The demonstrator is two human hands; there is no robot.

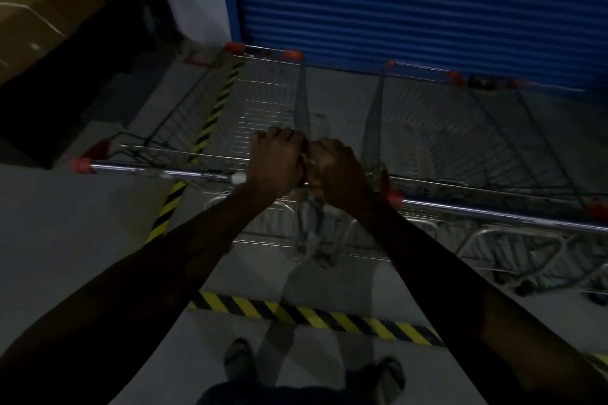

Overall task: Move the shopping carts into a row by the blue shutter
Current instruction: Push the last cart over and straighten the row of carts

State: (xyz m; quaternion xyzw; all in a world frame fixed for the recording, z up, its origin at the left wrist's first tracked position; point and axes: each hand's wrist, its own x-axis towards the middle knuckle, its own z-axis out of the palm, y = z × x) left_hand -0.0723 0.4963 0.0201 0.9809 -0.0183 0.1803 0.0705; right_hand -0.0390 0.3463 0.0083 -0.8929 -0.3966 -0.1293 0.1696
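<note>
A blue shutter (411,6) fills the upper right of the view, closed down to a grey concrete floor (65,223). Cardboard boxes (49,0) are stacked in the dim upper left corner. Black-and-yellow hazard tape (316,316) crosses the floor in front of the person's feet, and a second strip runs up under the left cart.

Two wire shopping carts stand side by side with their noses at the foot of the shutter. The left cart (263,99) has its chrome handle bar (158,171) stretching leftward to an orange end cap. The right cart (460,128) sits just beside it, its handle running off toward the right edge.

The left hand (274,158) and the right hand (339,169) meet knuckle to knuckle where the two handles come together. Both have their fingers curled tightly over the left cart's bar at its right end, though the dim, blurred view hides exactly what the right hand's fingers wrap.
</note>
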